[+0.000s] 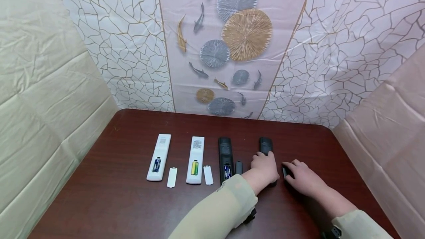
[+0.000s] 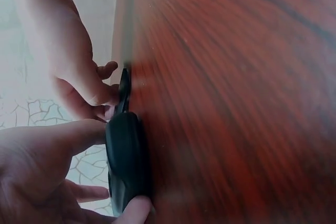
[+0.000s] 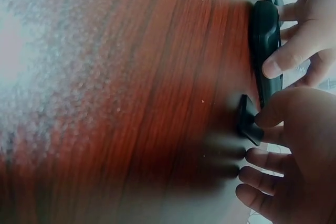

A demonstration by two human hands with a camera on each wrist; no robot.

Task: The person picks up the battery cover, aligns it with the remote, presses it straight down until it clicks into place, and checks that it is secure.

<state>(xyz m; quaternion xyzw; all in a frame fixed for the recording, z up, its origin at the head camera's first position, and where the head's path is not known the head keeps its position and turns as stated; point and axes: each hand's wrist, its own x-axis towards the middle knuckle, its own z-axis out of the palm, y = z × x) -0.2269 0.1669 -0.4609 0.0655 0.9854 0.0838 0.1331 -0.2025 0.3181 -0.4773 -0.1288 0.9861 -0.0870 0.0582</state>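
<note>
On the right of the table, my left hand grips a black remote control that lies flat. In the left wrist view the thumb and fingers are on opposite sides of that remote. My right hand pinches a small black battery cover between thumb and fingertips, just to the right of the remote. The cover is tilted at the table surface, and its other fingers are spread. The hand and forearm hide much of the gripped remote, so its battery slot is not visible.
Left of my hands lie another black remote with batteries showing, a dark cover, and two white remotes with exposed batteries. Two white covers rest beside them. Patterned cloth hangs behind the brown table.
</note>
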